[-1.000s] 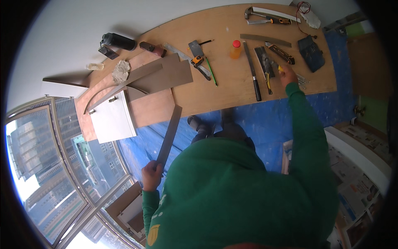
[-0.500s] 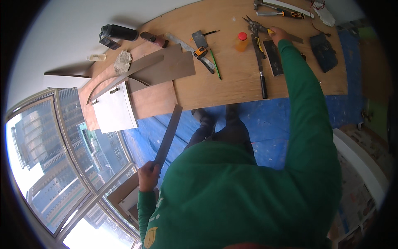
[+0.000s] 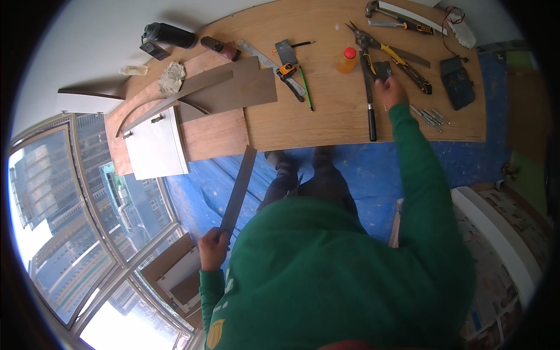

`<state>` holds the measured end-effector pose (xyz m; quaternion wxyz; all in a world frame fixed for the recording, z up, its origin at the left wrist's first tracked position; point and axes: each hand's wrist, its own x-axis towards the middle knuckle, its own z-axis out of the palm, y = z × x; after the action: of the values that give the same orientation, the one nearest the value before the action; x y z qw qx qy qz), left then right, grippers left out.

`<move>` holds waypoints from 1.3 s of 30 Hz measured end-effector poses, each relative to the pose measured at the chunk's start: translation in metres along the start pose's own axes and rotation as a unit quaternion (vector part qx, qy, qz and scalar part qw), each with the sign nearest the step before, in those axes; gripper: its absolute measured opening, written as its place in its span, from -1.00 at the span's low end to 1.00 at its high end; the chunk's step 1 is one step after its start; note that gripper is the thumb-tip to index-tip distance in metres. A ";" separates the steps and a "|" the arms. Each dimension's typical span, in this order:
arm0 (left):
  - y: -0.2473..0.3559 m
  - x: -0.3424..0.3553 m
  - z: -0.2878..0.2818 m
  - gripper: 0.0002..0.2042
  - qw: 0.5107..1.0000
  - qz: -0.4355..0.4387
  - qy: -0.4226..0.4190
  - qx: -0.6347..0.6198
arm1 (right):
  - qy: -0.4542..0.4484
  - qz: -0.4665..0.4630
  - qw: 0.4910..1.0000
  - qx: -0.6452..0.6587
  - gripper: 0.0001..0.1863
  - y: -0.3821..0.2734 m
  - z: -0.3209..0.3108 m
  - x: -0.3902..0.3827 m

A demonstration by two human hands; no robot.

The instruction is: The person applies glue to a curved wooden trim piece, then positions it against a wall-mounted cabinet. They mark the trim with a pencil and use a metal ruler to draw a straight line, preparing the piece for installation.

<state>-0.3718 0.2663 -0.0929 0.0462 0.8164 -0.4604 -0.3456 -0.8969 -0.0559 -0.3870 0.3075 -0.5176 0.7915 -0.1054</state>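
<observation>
My left hand (image 3: 214, 248) is closed round the lower end of a long, narrow brown strip (image 3: 239, 185), which slants up toward the bench's front edge. On the bench, my right hand (image 3: 392, 94) has its fingers curled at the near end of a dark flat rectangular block (image 3: 382, 70) and covers part of it. Beyond that hand lie tin snips (image 3: 403, 63) with yellow and black handles, jaws pointing away. Just left of the block is a long tool with a black handle (image 3: 371, 121), and a yellow-marked knife (image 3: 368, 61) rests across its upper part.
The wooden bench (image 3: 338, 125) also bears a red-capped bottle (image 3: 347, 62), tape measure (image 3: 286, 70), green pencil (image 3: 307, 87), brown sheet (image 3: 251, 90), white panel (image 3: 154, 146), hammer (image 3: 373, 9), chisel (image 3: 388, 24), dark pouch (image 3: 457, 81) and several metal bits (image 3: 430, 116). Blue sheeting (image 3: 373, 192) covers the floor.
My right hand has let go of the tin snips and moved nearer, onto the dark block. The snips now lie on the bench. My left hand still holds the brown strip.
</observation>
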 end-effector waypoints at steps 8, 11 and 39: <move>-0.002 0.026 0.001 -0.80 0.999 0.028 -0.030 -0.009 | -0.093 -0.015 0.983 -0.155 -0.58 0.010 0.045 -0.091; -0.010 0.039 -0.004 -0.80 0.999 0.025 -0.042 -0.025 | -0.071 -0.007 0.983 -0.170 -0.66 -0.008 0.038 -0.068; 0.082 0.131 0.046 -0.80 0.921 0.343 -0.178 0.053 | -0.185 -0.506 0.831 0.140 -0.60 -0.184 0.020 -0.249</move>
<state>-0.4144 0.1280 -0.1639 0.0361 0.5343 -0.7305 -0.4238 -0.6776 0.0860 -0.2191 0.4208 -0.8068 0.3242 -0.2586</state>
